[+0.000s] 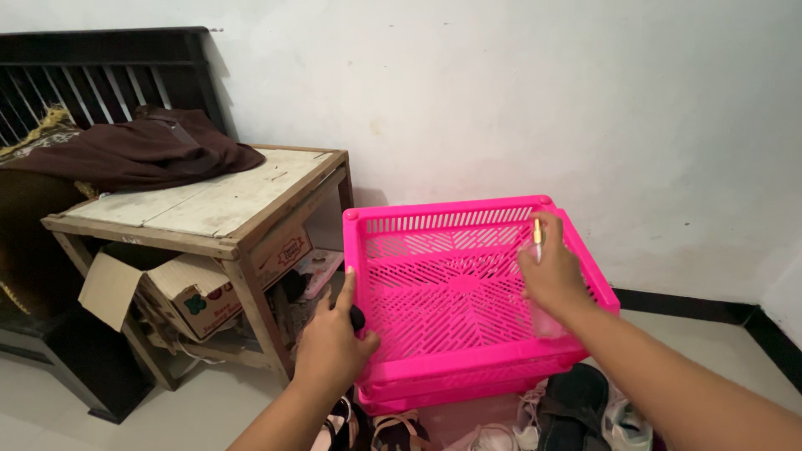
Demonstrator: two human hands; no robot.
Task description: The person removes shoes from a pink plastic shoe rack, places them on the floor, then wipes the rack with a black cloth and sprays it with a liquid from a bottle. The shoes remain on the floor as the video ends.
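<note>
- Fingers of the right hand (553, 276) pinch a thin gold-topped thing (537, 235) over the pink basket (455, 284).
- Left hand (332, 344) curls around something small and dark (357, 317) at the basket's side.
- Nothing lies in the basket.
- Shoes (576, 413) peek out below it, partly hidden.
- Cardboard box (196, 292) sits under the wooden table (209, 205); what is inside is hard to see.
</note>
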